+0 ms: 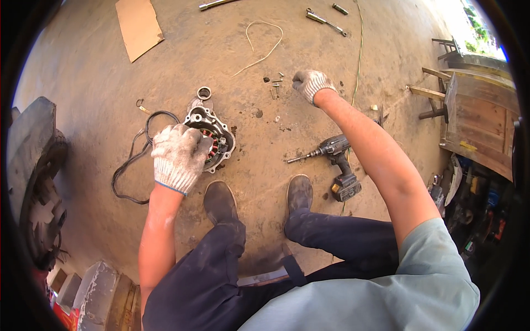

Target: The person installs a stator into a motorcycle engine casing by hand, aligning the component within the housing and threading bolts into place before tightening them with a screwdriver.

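Note:
My left hand, in a dirty white knitted glove, is closed over the left side of a metal engine cover on the floor. Inside the cover, stator coils with red parts show beside the fingers; the glove hides the rest and most of the grip. A black cable loops out to the left of this hand. My gloved right hand is stretched forward with its fingers curled in; whatever they may hold is hidden. Several small bolts lie just left of it.
A cordless impact driver lies right of my boots. A metal ring sits at the cover's far end. Farther off are a ratchet wrench, a socket, a thin wire and cardboard. Wooden furniture stands right.

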`<action>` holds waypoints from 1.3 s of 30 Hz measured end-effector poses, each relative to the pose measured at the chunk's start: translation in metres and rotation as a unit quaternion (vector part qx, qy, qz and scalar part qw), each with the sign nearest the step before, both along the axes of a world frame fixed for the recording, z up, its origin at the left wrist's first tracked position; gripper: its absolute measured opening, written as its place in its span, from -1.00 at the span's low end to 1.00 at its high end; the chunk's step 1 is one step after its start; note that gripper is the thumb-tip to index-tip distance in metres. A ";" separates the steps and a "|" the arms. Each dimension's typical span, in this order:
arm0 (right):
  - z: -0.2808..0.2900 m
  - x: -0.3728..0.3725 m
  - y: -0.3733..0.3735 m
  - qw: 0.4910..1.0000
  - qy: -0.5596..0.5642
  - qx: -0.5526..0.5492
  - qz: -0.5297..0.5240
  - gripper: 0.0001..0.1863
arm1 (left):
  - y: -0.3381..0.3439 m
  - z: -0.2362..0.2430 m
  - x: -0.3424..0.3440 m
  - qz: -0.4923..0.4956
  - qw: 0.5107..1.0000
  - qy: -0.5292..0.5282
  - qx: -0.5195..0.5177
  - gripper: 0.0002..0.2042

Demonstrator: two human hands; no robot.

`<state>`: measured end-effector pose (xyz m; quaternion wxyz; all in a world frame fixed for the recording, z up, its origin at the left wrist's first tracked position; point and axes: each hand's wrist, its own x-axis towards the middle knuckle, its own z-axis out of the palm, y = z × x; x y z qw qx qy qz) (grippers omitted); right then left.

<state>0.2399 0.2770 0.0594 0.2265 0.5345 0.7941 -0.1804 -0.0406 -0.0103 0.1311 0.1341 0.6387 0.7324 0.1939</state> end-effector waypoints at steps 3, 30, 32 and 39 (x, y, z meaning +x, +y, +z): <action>-0.019 -0.014 0.017 0.999 0.040 0.017 -0.004 -0.62 | 0.000 0.003 0.002 0.027 0.999 -0.035 0.012 -0.84; 0.006 0.015 0.032 0.997 0.061 -0.001 0.040 -0.56 | 0.010 0.080 0.053 -0.088 0.984 -0.137 -0.072 -0.86; -0.021 -0.003 0.044 0.995 0.064 0.004 0.070 -0.58 | 0.013 0.093 0.038 -0.084 0.987 -0.096 -0.099 -0.86; -0.040 -0.018 0.061 0.995 0.084 0.019 0.046 -0.62 | 0.014 0.095 0.039 0.012 0.978 -0.155 -0.141 -0.79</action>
